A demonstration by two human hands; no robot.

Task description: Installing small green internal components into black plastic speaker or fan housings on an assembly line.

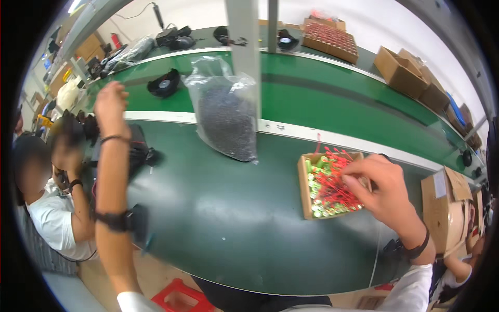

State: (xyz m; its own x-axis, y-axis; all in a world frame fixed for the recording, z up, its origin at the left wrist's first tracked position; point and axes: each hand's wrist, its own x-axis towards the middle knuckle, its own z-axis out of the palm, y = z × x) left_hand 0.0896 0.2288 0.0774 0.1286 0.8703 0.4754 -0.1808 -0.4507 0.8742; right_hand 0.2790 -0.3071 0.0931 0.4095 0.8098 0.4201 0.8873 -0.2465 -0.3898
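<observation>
A small cardboard box (305, 197) on the green table holds several green cylinders, which look like battery cells, and a tangle of thin red wires (332, 182). Over the box's right side is my right hand (382, 187), its thumb and fingers pinched together at the wires. Whatever sits between those fingertips is too small to make out. My left hand (110, 106) is raised far forward at the left, above the green conveyor belt. Its fingers look partly curled and are smeared by motion. Nearest to it on the belt lies a black cup-shaped part (163, 83) with a round pale centre.
A clear plastic bag of dark grains (226, 119) leans at a metal post (244, 31). A black bag (135, 148) lies under my left forearm. Cartons (400, 73) line the back shelf; a larger carton (442, 208) stands at right. A co-worker (57, 208) sits at left.
</observation>
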